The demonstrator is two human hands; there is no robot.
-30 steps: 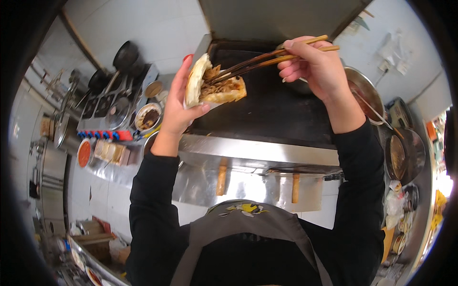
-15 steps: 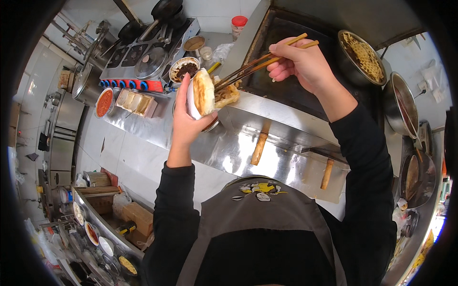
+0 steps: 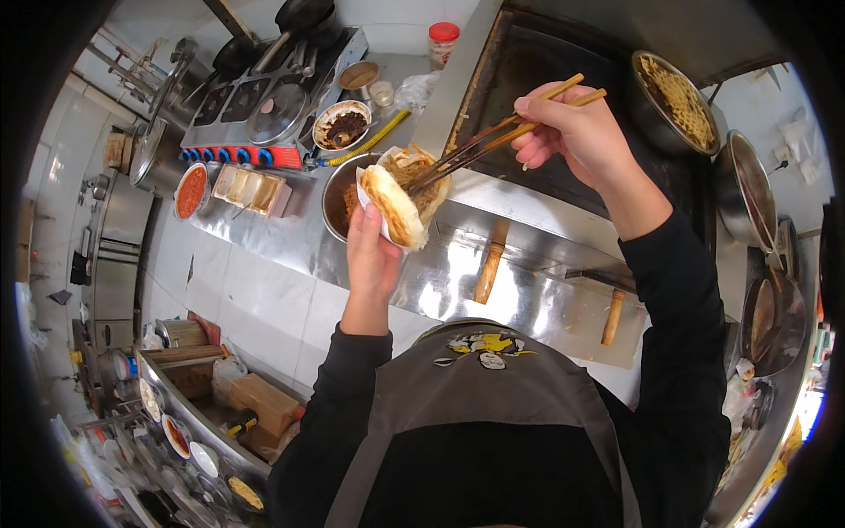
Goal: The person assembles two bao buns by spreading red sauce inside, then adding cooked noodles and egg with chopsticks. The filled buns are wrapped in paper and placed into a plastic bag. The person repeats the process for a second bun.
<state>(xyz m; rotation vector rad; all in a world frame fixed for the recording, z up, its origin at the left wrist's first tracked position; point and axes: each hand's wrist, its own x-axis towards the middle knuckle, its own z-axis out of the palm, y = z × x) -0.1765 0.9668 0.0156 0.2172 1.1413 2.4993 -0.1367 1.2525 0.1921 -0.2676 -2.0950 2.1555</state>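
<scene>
My left hand (image 3: 373,264) holds up a split, browned flatbread bun (image 3: 388,209) in a white paper sleeve. Its opening faces right, and pale, shredded-looking filling (image 3: 431,202) shows inside. With my right hand (image 3: 574,132) I grip a pair of long chopsticks (image 3: 482,151). Their dark tips reach into the filling at the bun's opening. Partly hidden behind the bun is a steel bowl (image 3: 333,201) with reddish contents.
Right of the bun lies a dark flat griddle (image 3: 550,66), with a bowl of noodles (image 3: 676,104) beyond. Wooden handles (image 3: 490,275) jut out below its edge. At the left stand a gas stove (image 3: 242,158), a dark sauce bowl (image 3: 341,130) and a red sauce bowl (image 3: 190,192).
The bun and my left hand have moved right and lower, uncovering more of the steel bowl. My right hand has shifted slightly right and down, with the chopstick tips still at the filling.
</scene>
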